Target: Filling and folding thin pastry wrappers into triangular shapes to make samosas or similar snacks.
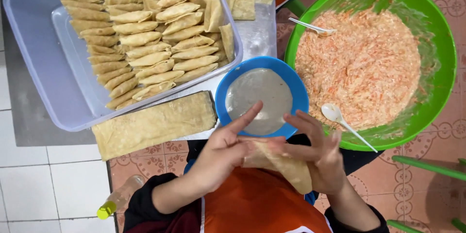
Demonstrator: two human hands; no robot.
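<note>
- You are looking straight down at a tiled floor (417,174): terracotta patterned tiles on the right, plain white ones at lower left.
- A low grey surface (34,121) carries a clear plastic tub (29,29) packed with rows of pale rolled wrappers (145,43), most lying roughly left to right.
- Just below the tub lies a folded stack of flat wrappers (155,124), its long side running left to right and rising slightly toward the right.
- A blue bowl (296,87) of greyish paste sits just beyond your hands; beside it a big green basin (437,29) holds an orange-pink shredded filling (359,63), with one white spoon (340,119) at the near rim and another at the far side.
- A small bottle with a yellow cap (114,204) lies at lower left.
- Your left hand (221,153) is closed around the upper left end of the roll (286,165), index finger stretched toward the blue bowl.
- Your right hand (323,155) cups the roll from the right, fingers loosely curled over it.
- The roll sits between both hands, over your orange apron (257,204); its long axis slants from upper left to lower right, the free end pointing toward your body.
</note>
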